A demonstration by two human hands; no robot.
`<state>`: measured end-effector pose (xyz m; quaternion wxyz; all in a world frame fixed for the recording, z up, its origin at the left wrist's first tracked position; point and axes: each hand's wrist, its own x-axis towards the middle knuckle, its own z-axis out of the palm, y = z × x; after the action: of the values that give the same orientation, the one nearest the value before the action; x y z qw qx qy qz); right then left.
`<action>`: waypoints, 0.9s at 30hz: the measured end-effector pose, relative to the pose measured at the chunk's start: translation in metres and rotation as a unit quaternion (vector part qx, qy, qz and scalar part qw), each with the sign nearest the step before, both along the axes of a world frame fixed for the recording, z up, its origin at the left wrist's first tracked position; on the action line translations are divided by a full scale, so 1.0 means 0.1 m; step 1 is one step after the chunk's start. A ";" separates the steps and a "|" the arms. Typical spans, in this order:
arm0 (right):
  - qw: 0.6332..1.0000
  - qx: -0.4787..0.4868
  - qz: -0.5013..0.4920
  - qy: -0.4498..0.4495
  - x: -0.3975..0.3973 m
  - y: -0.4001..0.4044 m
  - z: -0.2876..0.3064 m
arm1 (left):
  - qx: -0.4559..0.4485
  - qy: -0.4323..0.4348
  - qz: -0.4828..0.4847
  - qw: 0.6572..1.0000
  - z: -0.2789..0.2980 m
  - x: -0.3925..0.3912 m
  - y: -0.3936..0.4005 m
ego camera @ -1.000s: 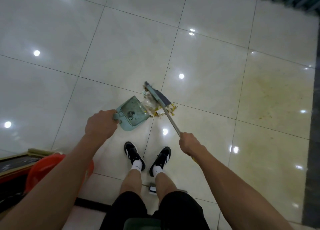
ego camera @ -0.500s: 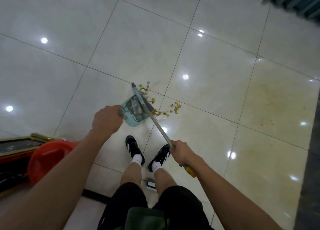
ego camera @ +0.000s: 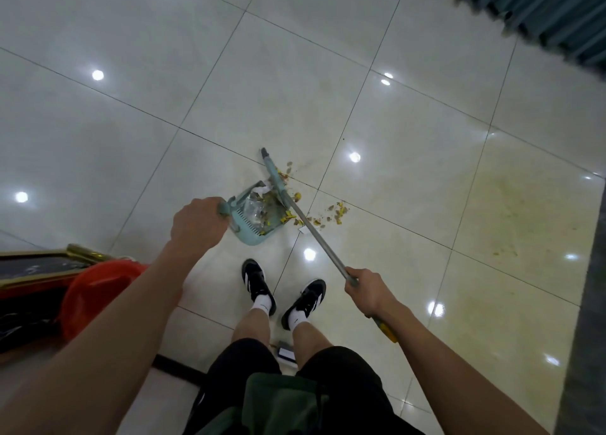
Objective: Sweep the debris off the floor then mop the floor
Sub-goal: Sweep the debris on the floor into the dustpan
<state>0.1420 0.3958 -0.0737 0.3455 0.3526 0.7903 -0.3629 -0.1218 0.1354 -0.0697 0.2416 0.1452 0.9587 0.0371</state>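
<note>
A teal dustpan (ego camera: 252, 228) rests on the glossy tiled floor (ego camera: 328, 73) just ahead of my feet, with clear plastic scraps and yellow bits inside it. My left hand (ego camera: 196, 226) grips its handle. My right hand (ego camera: 367, 290) grips the grey metal shaft of a broom (ego camera: 314, 231). The broom's teal head (ego camera: 273, 175) lies along the dustpan's open right edge. Yellow and brown debris (ego camera: 334, 213) is scattered on the tiles to the right of the pan, with a small white scrap (ego camera: 303, 230) beside the shaft.
An orange bucket (ego camera: 95, 293) and a gold-framed dark panel (ego camera: 39, 264) stand at the lower left. A small dark device (ego camera: 286, 353) lies on the floor between my legs. A yellowish stain (ego camera: 511, 211) covers tiles at right. Teal slats (ego camera: 541, 5) run along the far right corner.
The broom head swung left from the debris pile to the dustpan's mouth, pushing scraps into the pan. Some debris stayed on the tiles to the right. Both hands kept their grips.
</note>
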 end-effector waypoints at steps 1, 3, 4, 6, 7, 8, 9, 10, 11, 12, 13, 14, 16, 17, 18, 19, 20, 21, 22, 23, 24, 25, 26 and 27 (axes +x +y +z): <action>1.000 0.002 -0.002 0.002 -0.06 0.00 0.01 | -0.005 0.001 -0.002 1.000 0.01 -0.02 -0.01; 1.000 -0.003 -0.015 0.003 -0.20 -0.02 0.03 | -0.010 0.000 -0.003 1.000 0.04 -0.07 -0.04; 1.000 -0.008 -0.025 0.002 -0.28 -0.04 0.04 | -0.011 -0.001 -0.003 1.000 0.05 -0.10 -0.06; 0.999 -0.024 -0.046 0.002 -0.43 -0.08 0.03 | -0.015 -0.004 -0.002 1.000 0.08 -0.17 -0.11; 0.998 -0.035 -0.060 0.003 -0.51 -0.11 0.02 | -0.018 -0.006 -0.001 1.000 0.10 -0.20 -0.14; 0.996 -0.046 -0.078 0.005 -0.59 -0.14 0.00 | -0.022 -0.007 0.000 1.000 0.11 -0.24 -0.17; 0.993 -0.058 -0.105 0.008 -0.66 -0.18 -0.01 | -0.024 -0.009 0.003 1.000 0.12 -0.28 -0.22; 0.988 -0.072 -0.137 0.015 -0.74 -0.22 -0.03 | -0.025 -0.009 0.006 1.000 0.13 -0.32 -0.26; 0.981 -0.088 -0.171 0.023 -0.82 -0.27 -0.04 | -0.025 -0.008 0.008 1.000 0.14 -0.36 -0.31; 0.972 -0.108 -0.205 0.033 -0.91 -0.32 -0.06 | -0.026 -0.007 0.007 1.000 0.14 -0.41 -0.35; 0.961 -0.131 -0.238 0.043 -1.01 -0.37 -0.07 | -0.028 -0.005 0.005 1.000 0.14 -0.45 -0.39; 0.949 -0.155 -0.270 0.054 -1.12 -0.41 -0.09 | -0.033 -0.005 0.001 0.999 0.13 -0.50 -0.42; 0.925 -0.189 -0.321 0.071 -1.35 -0.50 -0.13 | -0.038 -0.007 -0.005 0.999 0.11 -0.59 -0.49; 0.917 -0.197 -0.338 0.074 -1.47 -0.55 -0.17 | -0.038 -0.009 -0.010 0.999 0.09 -0.62 -0.52; 0.911 -0.204 -0.351 0.074 -1.59 -0.60 -0.20 | -0.037 -0.010 -0.019 0.999 0.08 -0.65 -0.54; 0.905 -0.212 -0.361 0.072 -1.70 -0.64 -0.23 | -0.037 -0.011 -0.029 0.999 0.06 -0.68 -0.56; 0.902 -0.217 -0.367 0.068 -1.81 -0.68 -0.27 | -0.038 -0.011 -0.036 0.999 0.06 -0.70 -0.58; 0.901 -0.218 -0.370 0.061 -1.89 -0.70 -0.30 | -0.040 -0.010 -0.039 0.998 0.05 -0.73 -0.59; 0.901 -0.216 -0.372 0.052 -1.95 -0.72 -0.34 | -0.040 -0.010 -0.041 0.998 0.06 -0.76 -0.60; 0.903 -0.212 -0.371 0.041 -2.00 -0.73 -0.37 | -0.038 -0.010 -0.045 0.998 0.06 -0.80 -0.61; 0.909 -0.204 -0.362 0.027 -2.01 -0.73 -0.40 | -0.035 -0.010 -0.053 0.998 0.06 -0.82 -0.62; 0.920 -0.192 -0.342 0.009 -2.01 -0.73 -0.43 | -0.032 -0.009 -0.063 0.997 0.06 -0.85 -0.62; 0.932 -0.176 -0.316 -0.010 -2.00 -0.73 -0.45 | -0.031 -0.009 -0.074 0.997 0.06 -0.87 -0.62; 0.942 -0.157 -0.295 -0.027 -1.97 -0.73 -0.48 | -0.030 -0.011 -0.086 0.996 0.06 -0.88 -0.63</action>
<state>-0.0545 0.3230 -0.1214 0.2955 0.5210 0.5738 -0.5585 -0.2102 0.0726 -0.0636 0.2583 0.2193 0.9408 -0.0113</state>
